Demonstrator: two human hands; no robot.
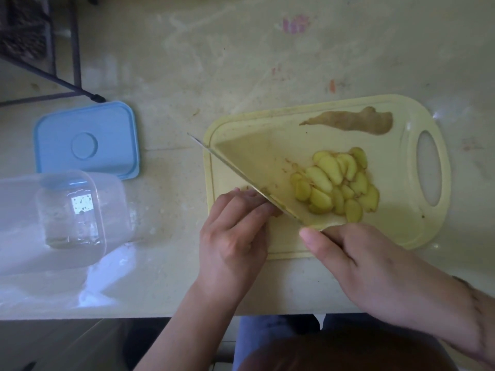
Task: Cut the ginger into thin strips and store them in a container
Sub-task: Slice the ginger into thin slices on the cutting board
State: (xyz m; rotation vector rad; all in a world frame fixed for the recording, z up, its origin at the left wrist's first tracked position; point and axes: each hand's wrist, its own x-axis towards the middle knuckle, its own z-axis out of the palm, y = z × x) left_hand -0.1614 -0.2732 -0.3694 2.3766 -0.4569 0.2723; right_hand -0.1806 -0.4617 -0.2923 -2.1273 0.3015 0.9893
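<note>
Here the right hand [375, 266] grips the knife [257, 183] by its handle, which the fingers hide, forefinger stretched toward the blade. The blade runs diagonally across the yellow cutting board [401, 226], tip past the board's left edge. The left hand [235, 231] curls its fingers over a small piece of ginger at the blade's left face, mostly hidden. Right of the blade lies a heap of ginger slices [337, 186]; an unpeeled ginger piece [356, 121] rests near the board's far edge. Well to the left stand a clear container [53, 218] and, just behind it, its blue lid [88, 140].
</note>
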